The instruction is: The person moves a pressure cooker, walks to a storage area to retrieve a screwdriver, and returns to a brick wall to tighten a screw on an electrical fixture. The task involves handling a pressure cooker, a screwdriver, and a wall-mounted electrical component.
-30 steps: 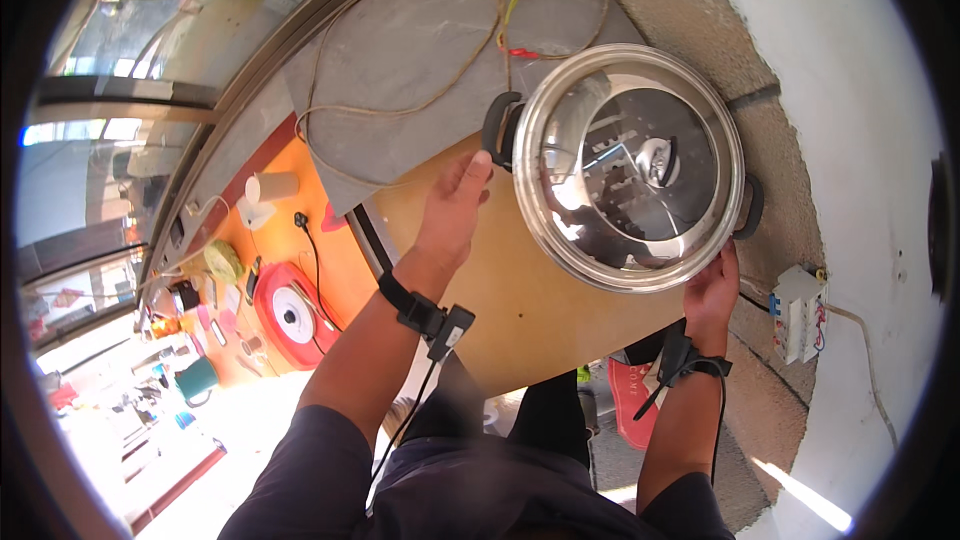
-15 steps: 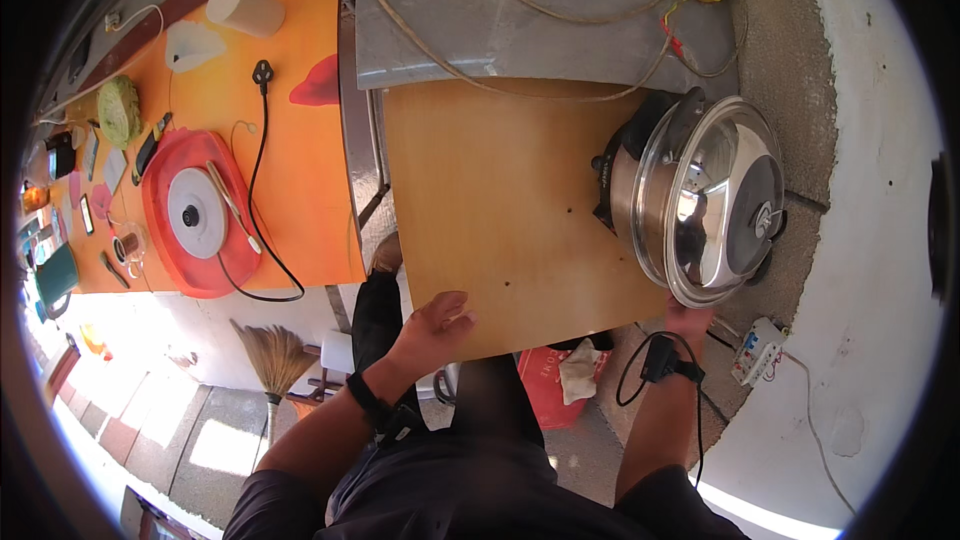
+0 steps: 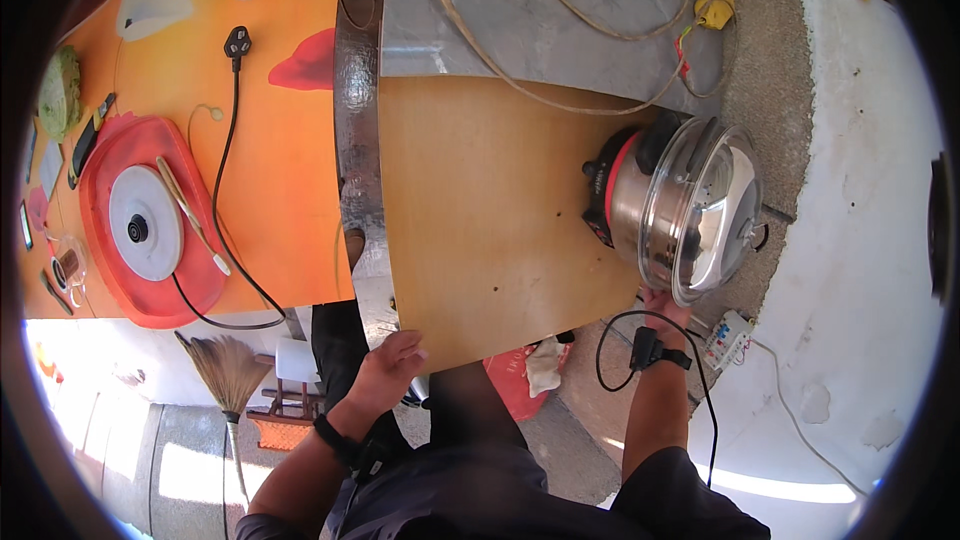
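A steel electric pot point(image 3: 628, 190) with a black and red base and a domed see-through lid point(image 3: 712, 225) is at the right end of a light wooden tabletop point(image 3: 480, 190). My right hand point(image 3: 665, 308) reaches up against the pot's near side, under the lid's rim. Its fingertips are hidden there, so I cannot see its grip. By the tabletop's near left corner is my left hand point(image 3: 392, 370), fingers loosely bent and apart, holding nothing. A black cable loops from the band on my right wrist.
On the left, an orange table point(image 3: 290, 170) carries a red tray point(image 3: 205, 290) with a white round base point(image 3: 150, 240), and a black plug point(image 3: 237, 43). A grey slab point(image 3: 560, 40) with a cord adjoins the tabletop. A broom point(image 3: 228, 370) and a breaker box point(image 3: 728, 340) are nearby.
The view has shifted, and the orange table now lies farther left. My left hand has moved left, toward the tabletop's corner. My right hand stays at the pot, whose red band shows more.
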Demonstrator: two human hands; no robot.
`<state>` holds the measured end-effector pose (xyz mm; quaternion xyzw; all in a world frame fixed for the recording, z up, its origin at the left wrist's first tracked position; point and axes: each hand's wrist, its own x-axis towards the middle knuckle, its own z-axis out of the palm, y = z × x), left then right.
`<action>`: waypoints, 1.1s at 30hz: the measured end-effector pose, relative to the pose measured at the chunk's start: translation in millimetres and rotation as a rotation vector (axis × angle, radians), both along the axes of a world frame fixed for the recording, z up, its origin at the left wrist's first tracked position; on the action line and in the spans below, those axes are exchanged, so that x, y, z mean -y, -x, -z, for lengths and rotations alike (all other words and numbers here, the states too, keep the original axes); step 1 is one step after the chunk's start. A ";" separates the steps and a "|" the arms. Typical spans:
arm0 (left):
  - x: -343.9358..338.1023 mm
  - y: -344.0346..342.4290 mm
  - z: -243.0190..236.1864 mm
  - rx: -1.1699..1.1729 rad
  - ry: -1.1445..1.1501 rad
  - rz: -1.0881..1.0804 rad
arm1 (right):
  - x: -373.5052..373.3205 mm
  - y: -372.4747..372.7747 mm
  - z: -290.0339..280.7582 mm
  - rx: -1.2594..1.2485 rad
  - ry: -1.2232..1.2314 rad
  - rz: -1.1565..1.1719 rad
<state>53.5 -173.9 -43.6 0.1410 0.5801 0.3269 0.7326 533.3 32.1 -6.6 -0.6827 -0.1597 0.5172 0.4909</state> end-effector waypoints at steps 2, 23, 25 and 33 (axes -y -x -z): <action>5.7 -2.2 3.9 0.046 0.025 -0.067 | 1.9 2.9 -2.0 0.012 0.014 -0.007; 4.0 8.2 -9.7 -0.072 -0.075 0.174 | 26.2 18.0 4.6 -0.092 0.105 -0.001; -7.5 8.3 -21.4 -0.109 -0.074 0.217 | 36.3 22.4 7.6 -0.078 0.124 0.016; -12.3 1.3 -39.0 -0.075 -0.073 0.324 | 121.0 100.2 15.5 0.023 0.297 -0.421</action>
